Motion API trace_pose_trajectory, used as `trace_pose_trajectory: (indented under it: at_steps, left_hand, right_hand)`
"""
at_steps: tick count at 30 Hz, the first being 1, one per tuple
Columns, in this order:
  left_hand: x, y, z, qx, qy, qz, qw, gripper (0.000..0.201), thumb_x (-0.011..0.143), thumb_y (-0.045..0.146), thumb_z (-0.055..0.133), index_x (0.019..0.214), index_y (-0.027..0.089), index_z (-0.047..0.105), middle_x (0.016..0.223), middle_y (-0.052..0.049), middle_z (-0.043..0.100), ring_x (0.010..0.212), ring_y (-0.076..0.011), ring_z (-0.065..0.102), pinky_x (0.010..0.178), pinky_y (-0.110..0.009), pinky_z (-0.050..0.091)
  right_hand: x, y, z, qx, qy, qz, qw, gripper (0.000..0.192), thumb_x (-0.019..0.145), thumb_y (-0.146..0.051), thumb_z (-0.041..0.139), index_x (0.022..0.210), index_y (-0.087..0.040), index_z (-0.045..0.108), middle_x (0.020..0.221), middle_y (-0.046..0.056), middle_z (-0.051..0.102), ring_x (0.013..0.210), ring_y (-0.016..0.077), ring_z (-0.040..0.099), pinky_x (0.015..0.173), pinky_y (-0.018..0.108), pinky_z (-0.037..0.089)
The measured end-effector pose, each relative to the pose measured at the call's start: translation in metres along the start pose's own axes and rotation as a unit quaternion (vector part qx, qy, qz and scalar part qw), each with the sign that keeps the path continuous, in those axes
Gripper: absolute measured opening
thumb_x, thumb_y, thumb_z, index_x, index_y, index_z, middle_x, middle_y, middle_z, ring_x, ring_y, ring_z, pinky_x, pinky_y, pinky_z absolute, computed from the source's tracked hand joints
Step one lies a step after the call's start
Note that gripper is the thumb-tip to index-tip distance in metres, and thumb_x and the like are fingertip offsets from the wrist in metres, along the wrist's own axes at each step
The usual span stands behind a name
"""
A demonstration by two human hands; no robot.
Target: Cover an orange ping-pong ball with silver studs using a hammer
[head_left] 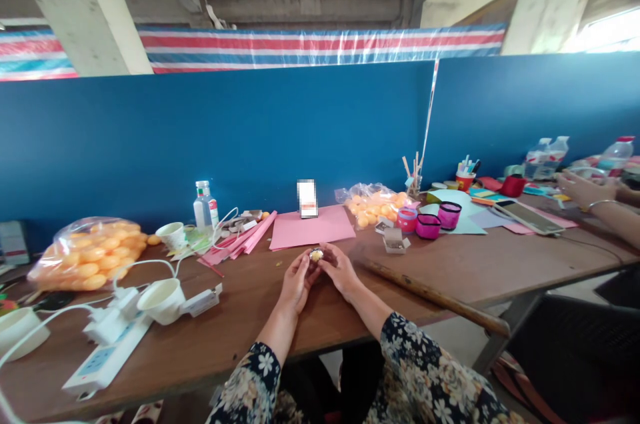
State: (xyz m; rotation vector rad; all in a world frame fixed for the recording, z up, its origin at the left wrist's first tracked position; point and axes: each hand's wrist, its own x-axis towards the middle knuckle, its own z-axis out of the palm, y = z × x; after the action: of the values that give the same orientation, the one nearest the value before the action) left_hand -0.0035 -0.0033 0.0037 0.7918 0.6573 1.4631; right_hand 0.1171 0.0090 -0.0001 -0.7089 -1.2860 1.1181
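Note:
Just above the table's front part, both my hands meet around a small round thing (316,255) with a pale yellow middle and a dark, shiny rim. Too little of it shows to name its kind. My left hand (299,281) grips its left side with thumb and fingers. On the other side, the fingertips of my right hand (340,271) pinch it. Behind my hands lies a pink paper sheet (313,231), and an upright phone (308,199) with a blurred-out screen stands at its far edge.
A bag of orange balls (93,254) and a power strip (107,357) with cables lie at left. A second ball bag (375,203), purple mesh cups (429,226) and a small open box (395,241) stand right. A wooden stick (435,297) overhangs the edge. A co-worker's hands (583,189) are far right.

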Motion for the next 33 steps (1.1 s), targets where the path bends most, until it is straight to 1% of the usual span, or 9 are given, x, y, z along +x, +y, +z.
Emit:
trace_pose_trajectory:
  at_steps: [4,7,10,13,16,18,20,24,33]
  left_hand:
    - [0.0025,-0.003,-0.0041,-0.002,0.016,0.018,1.0,0.024,0.067,0.032,0.065,0.085,0.019,0.059,0.084,-0.001,0.066,0.078,-0.0129,0.061,0.078,-0.032,0.047]
    - [0.0033,-0.0039,-0.0048,-0.002,0.024,0.027,0.999,0.022,0.066,0.031,0.066,0.081,0.018,0.057,0.081,0.0,0.065,0.078,-0.0122,0.061,0.076,-0.03,0.047]
    - [0.0034,-0.0031,-0.0034,-0.001,0.027,0.025,0.999,0.026,0.067,0.03,0.066,0.089,0.02,0.058,0.084,-0.001,0.065,0.079,-0.0119,0.061,0.075,-0.028,0.046]
    - [0.0026,-0.0018,-0.0006,0.002,0.016,0.012,1.0,0.033,0.068,0.029,0.065,0.099,0.02,0.058,0.089,-0.003,0.066,0.082,-0.0127,0.061,0.076,-0.027,0.046]
    - [0.0011,-0.0012,0.0021,0.006,-0.008,-0.006,1.0,0.037,0.067,0.028,0.066,0.102,0.017,0.06,0.095,-0.007,0.066,0.084,-0.0165,0.061,0.078,-0.031,0.046]
    - [0.0002,-0.0011,0.0031,0.007,-0.019,-0.014,1.0,0.038,0.067,0.027,0.066,0.103,0.016,0.06,0.097,-0.009,0.065,0.085,-0.0185,0.061,0.079,-0.033,0.047]
    - [-0.0001,-0.001,0.0031,0.005,-0.02,-0.011,1.0,0.037,0.068,0.027,0.065,0.103,0.016,0.061,0.098,-0.009,0.065,0.087,-0.018,0.061,0.08,-0.032,0.046]
    - [0.001,-0.0011,0.0014,0.001,-0.011,-0.002,1.0,0.034,0.07,0.027,0.064,0.102,0.016,0.062,0.096,-0.008,0.066,0.086,-0.0155,0.061,0.079,-0.028,0.046]
    - [0.0042,-0.0039,-0.0014,0.004,0.006,-0.008,1.0,0.036,0.066,0.024,0.067,0.099,0.013,0.063,0.09,-0.009,0.068,0.081,-0.0162,0.062,0.077,-0.029,0.048]
  right_hand:
    - [-0.0016,-0.0024,0.0009,-0.009,-0.026,-0.006,1.0,0.036,0.069,-0.022,0.059,0.105,-0.021,0.055,0.1,0.004,0.063,0.096,0.0192,0.058,0.087,0.035,0.045]
    - [-0.0019,-0.0029,0.0012,-0.024,-0.032,-0.009,0.999,0.036,0.07,-0.022,0.058,0.106,-0.022,0.056,0.102,0.004,0.063,0.096,0.019,0.059,0.087,0.035,0.045]
    - [-0.0013,-0.0029,0.0015,-0.045,-0.022,-0.02,0.999,0.04,0.069,-0.021,0.059,0.109,-0.023,0.056,0.108,0.005,0.061,0.1,0.0196,0.057,0.089,0.036,0.044]
    - [-0.0009,-0.0028,0.0022,-0.07,-0.02,-0.032,0.997,0.045,0.064,-0.018,0.063,0.109,-0.022,0.057,0.109,0.004,0.061,0.101,0.0208,0.056,0.092,0.037,0.041]
    - [-0.0006,-0.0016,0.0026,-0.087,-0.018,-0.041,0.995,0.05,0.063,-0.015,0.062,0.112,-0.023,0.056,0.11,0.004,0.061,0.101,0.0212,0.056,0.092,0.037,0.041]
    - [-0.0003,0.0,0.0025,-0.095,-0.017,-0.046,0.994,0.049,0.064,-0.015,0.06,0.113,-0.023,0.055,0.111,0.004,0.061,0.1,0.0209,0.056,0.091,0.037,0.042]
    - [-0.0001,0.0019,0.0022,-0.101,-0.021,-0.052,0.993,0.049,0.066,-0.015,0.059,0.113,-0.023,0.055,0.111,0.004,0.061,0.098,0.0202,0.057,0.09,0.036,0.043]
    - [-0.0002,0.0044,0.0025,-0.116,-0.026,-0.061,0.991,0.049,0.066,-0.013,0.057,0.114,-0.022,0.054,0.109,0.004,0.062,0.094,0.0192,0.059,0.088,0.035,0.044]
    - [-0.0003,0.0027,0.0021,-0.129,-0.025,-0.061,0.989,0.046,0.068,-0.015,0.057,0.113,-0.02,0.054,0.109,0.006,0.061,0.095,0.0193,0.059,0.089,0.035,0.044]
